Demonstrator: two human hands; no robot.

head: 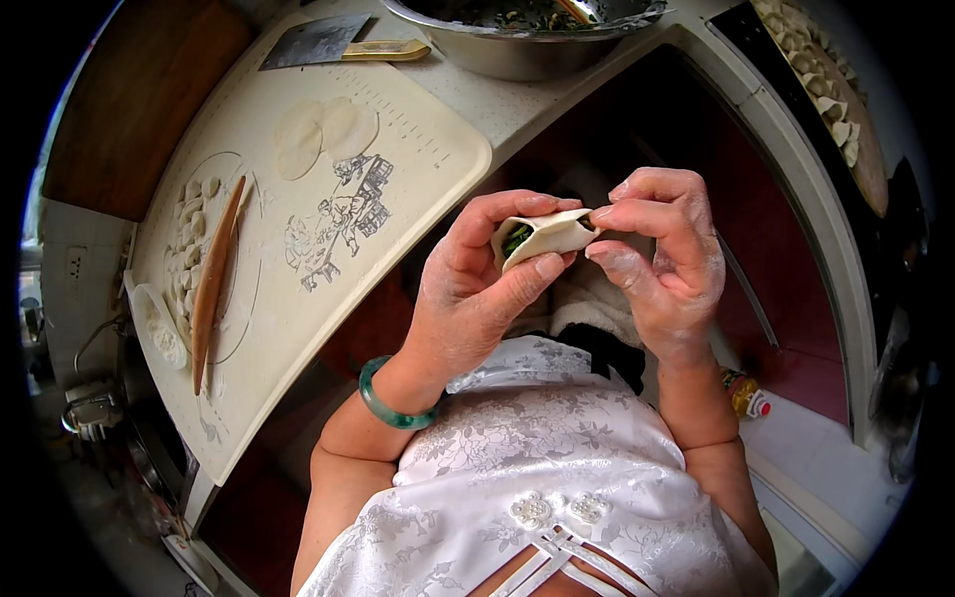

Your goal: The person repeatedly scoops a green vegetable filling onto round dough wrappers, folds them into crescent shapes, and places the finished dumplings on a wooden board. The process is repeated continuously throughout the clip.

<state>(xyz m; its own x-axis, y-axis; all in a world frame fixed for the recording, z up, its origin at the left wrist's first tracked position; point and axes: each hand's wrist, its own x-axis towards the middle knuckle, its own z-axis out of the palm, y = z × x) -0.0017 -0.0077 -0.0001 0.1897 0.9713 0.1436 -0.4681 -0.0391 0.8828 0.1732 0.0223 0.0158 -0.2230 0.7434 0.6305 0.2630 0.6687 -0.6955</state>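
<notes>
My floury left hand [477, 291] holds a partly closed dumpling [556, 235] between thumb and fingers; green filling shows at its open left end. At the dumpling's right end, the forefinger of my right hand [664, 254] touches the wrapper edge, with the thumb just below. Two round dough wrappers [324, 138] overlap on the cream pastry mat [418, 142] to the left. A tapered wooden rolling pin [216, 287] lies on the mat beside many small dough pieces [186, 246]. A steel bowl [522, 56] of chopped green filling stands at the top.
A cleaver [321, 45] lies at the mat's top edge. A white dish of flour [158, 324] sits at its left edge. Shaped dumplings [817, 74] cover a board at the upper right. A dark wooden board [142, 97] stands at the upper left. A capped bottle [746, 395] is at the right.
</notes>
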